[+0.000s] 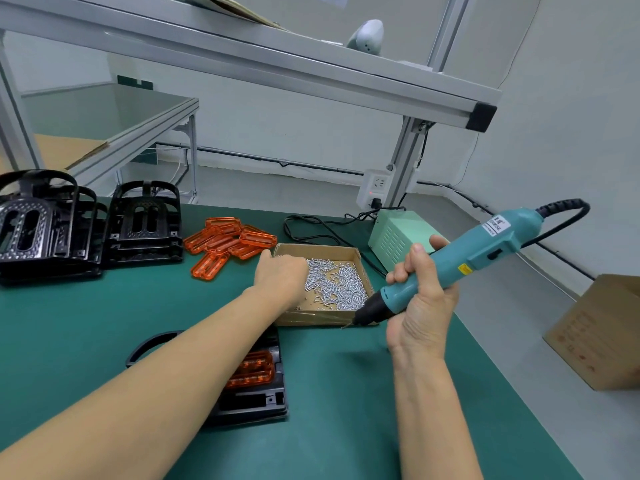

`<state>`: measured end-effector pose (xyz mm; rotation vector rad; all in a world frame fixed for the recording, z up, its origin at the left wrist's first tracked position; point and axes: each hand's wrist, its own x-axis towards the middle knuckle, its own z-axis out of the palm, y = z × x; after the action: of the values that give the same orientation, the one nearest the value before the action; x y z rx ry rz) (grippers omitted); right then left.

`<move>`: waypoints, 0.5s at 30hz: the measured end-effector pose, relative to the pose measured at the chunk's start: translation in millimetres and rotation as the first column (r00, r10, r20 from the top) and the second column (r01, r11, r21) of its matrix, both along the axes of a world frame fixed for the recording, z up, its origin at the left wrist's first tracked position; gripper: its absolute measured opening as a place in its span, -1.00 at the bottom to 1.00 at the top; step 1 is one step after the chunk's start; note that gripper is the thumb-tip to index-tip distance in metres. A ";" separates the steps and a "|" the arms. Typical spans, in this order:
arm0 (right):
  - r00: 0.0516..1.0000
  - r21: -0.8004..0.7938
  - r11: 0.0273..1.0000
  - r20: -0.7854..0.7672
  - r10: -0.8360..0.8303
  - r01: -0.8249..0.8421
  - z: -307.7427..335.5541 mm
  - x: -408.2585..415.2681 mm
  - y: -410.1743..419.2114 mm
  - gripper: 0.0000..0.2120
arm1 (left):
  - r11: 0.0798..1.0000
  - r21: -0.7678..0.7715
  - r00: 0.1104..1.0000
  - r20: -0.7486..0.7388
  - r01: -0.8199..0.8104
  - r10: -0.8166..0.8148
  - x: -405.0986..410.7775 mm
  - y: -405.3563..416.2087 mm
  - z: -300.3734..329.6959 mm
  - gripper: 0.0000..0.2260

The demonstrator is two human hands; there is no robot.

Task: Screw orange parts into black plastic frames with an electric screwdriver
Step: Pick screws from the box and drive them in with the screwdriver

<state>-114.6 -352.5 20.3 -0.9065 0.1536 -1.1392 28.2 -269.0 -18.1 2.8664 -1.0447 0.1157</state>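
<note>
We found the left hand (280,275) reaching into the cardboard box (360,258) of screws (337,282), which sat toward the far right corner of the surface (86,323). Its back faced us and its fingers dipped out of sight among the screws, so we could not tell whether this grip had pinched one yet. The right hand (420,303) had its fingers wrapped firmly round the teal electric screwdriver (446,268), held off the surface just beside the box's near right corner. The tool's long axis ran from upper right down to lower left, with the bit (348,323) aimed toward the near middle of the surface.

That was where the work lay. The black plastic frame (256,400) rested flat by the near edge, partly hidden under the left forearm, with an orange part (251,372) seated in it. From the bit, the frame lay down and to the left, nearer us than the box. The right hand was the closer of the two to it; we judged that the driver would need to swing leftward and tip more upright to meet a screw hole.

Loose orange parts (225,242) lay piled just left of the box, and stacked black frames (86,223) stood at the far left corner. The power supply (394,237) sat behind the box at the far right edge.
</note>
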 end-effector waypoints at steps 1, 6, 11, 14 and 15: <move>1.000 -0.002 1.000 0.001 0.003 -0.003 0.1 0.3 0.3 -0.83 | 1.000 0.007 1.000 0.008 0.008 -0.008 -0.7 -0.8 -0.1 -0.90; 1.000 -0.004 1.000 -0.007 0.002 -0.002 -0.6 1.1 -0.9 -0.79 | 0.999 -0.027 1.000 0.018 0.025 -0.025 0.3 1.0 0.5 -0.85; 1.000 0.000 1.000 -0.014 0.009 -0.009 -0.8 2.4 -1.8 -0.80 | 1.000 0.002 0.997 0.079 -0.011 0.010 2.6 6.5 -1.1 -0.86; 1.000 -0.009 1.000 -0.014 0.015 -0.015 -1.7 3.0 -1.8 -0.80 | 0.998 -0.056 1.000 0.027 0.003 -0.001 1.2 4.2 -0.3 -0.92; 1.000 -0.014 1.000 -0.013 0.017 -0.017 -1.9 2.9 -1.8 -0.81 | 0.997 -0.082 1.000 0.010 0.008 -0.008 0.9 4.0 0.3 -0.95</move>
<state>-111.7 -354.2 18.4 -0.9264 0.1485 -1.1198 29.1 -265.0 -17.7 2.7910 -1.0279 0.1674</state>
